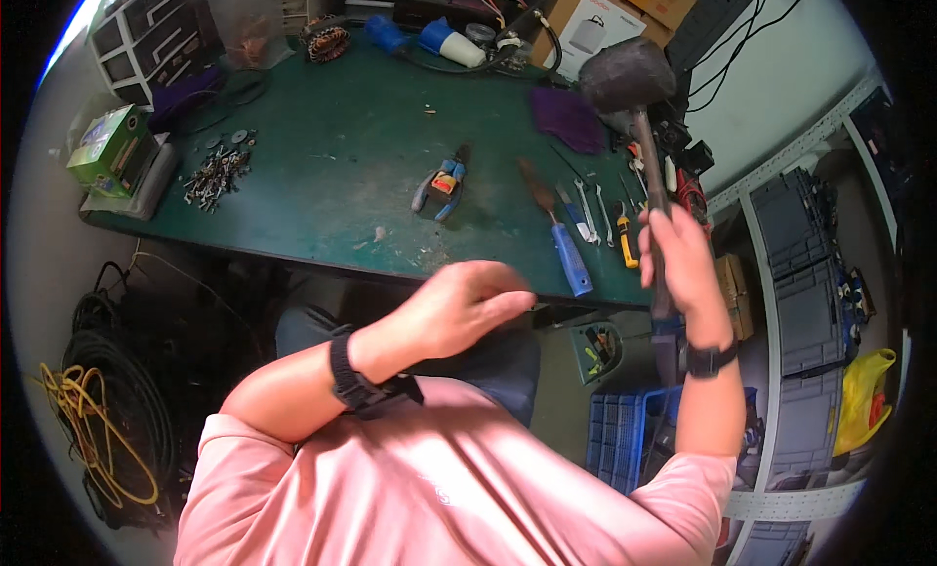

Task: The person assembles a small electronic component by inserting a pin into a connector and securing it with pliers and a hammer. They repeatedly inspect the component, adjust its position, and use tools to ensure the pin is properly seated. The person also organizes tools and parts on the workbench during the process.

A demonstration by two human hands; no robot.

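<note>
My right hand (683, 257) is wrapped round the handle of a black rubber mallet (628, 75). The mallet is raised over the right end of the green bench, its head up and away from me. My left hand (464, 307) hovers at the bench's front edge, loosely curled, with thumb and fingers apart and nothing seen in it. Beyond it lie blue-handled pliers (444, 185). Between the hands rests a scraper with a blue handle (569, 259). Wrenches (589, 213) and a yellow-handled tool (625, 239) lie beside it, partly under the right hand's side.
A pile of screws (217, 179) and a green box (112, 151) sit on the bench's left. A purple cloth (569, 120) and a cardboard box (595, 24) are toward the back right. Shelving with grey crates (805, 312) stands at right; coiled cables (107, 420) hang at left.
</note>
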